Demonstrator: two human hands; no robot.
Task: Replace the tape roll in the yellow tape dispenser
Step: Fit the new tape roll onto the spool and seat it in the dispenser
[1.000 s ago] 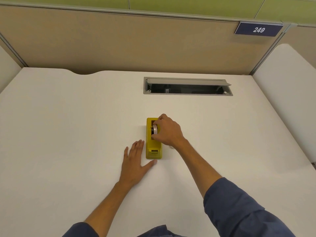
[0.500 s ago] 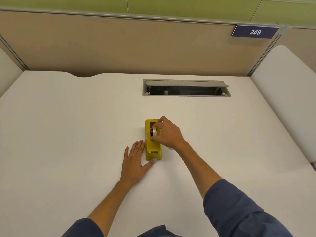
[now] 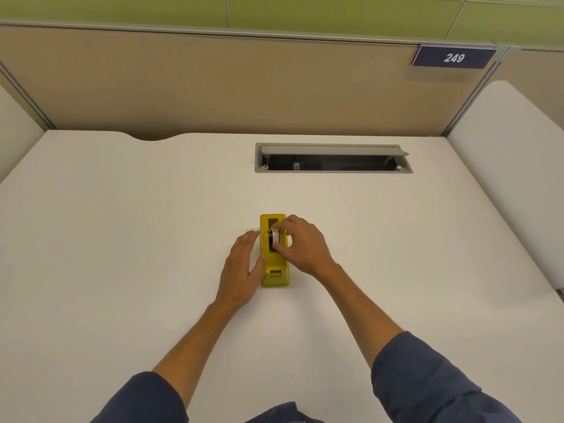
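A yellow tape dispenser (image 3: 274, 276) stands on the white desk (image 3: 122, 239), its cutter end toward me. A clear tape roll (image 3: 275, 239) on a dark core sits upright in the dispenser's slot. My right hand (image 3: 305, 248) is over the right side, thumb and fingers pinched on the roll. My left hand (image 3: 242, 270) lies against the dispenser's left wall, thumb touching its side, fingers stretched forward along it.
A grey cable tray (image 3: 332, 158) with its lid open is set into the desk behind the dispenser. A beige partition (image 3: 213, 87) with a number plate "249" (image 3: 454, 58) closes the back. A neighbouring desk (image 3: 518, 178) adjoins at right.
My left hand has slid forward from flat beside the cutter end to press along the dispenser's left side. My right hand stays on the roll.
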